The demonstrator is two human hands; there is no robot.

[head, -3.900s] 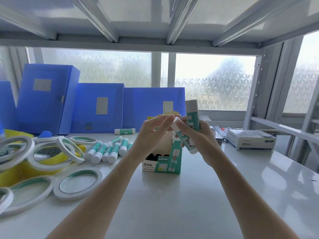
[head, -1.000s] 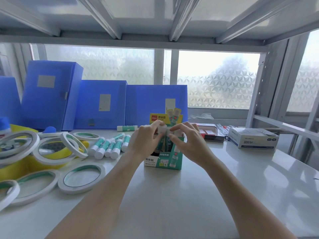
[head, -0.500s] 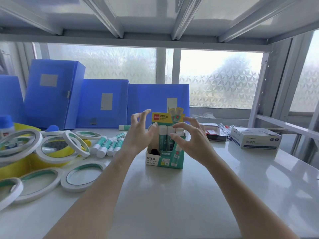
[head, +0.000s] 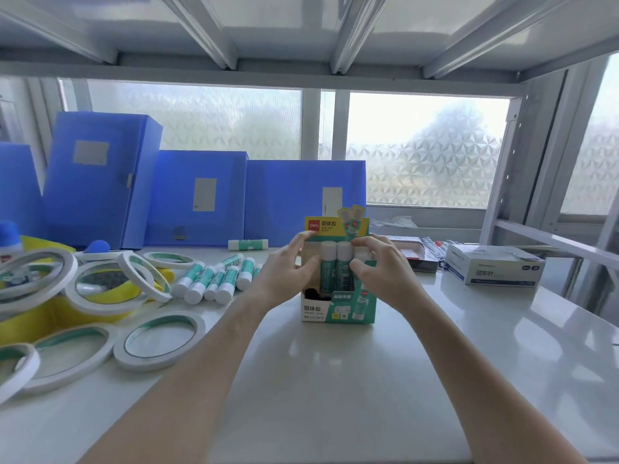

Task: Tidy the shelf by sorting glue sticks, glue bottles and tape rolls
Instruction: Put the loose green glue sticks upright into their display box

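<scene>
Head view: you look down at a white shelf (head: 335,380).
Glue box: the green box (head: 338,306) stands at the middle, with white-capped glue sticks (head: 336,262) upright inside.
Left hand: your left hand (head: 284,279) is at 9 o'clock of the box, fingers spread, touching its side.
Right hand: your right hand (head: 382,272) is at 3 o'clock, fingers curled loosely at the stick tops.
Loose sticks: more sticks (head: 214,279) lie at 9 o'clock.
Tape rolls: the rolls (head: 157,339) lie at 8 o'clock.
Blue folders: the folders (head: 197,199) stand at 11 o'clock.

White metal shelf frame (head: 549,139), glossy white counter (head: 469,356), frosted patterned window (head: 425,152) behind, bright daylight.
</scene>
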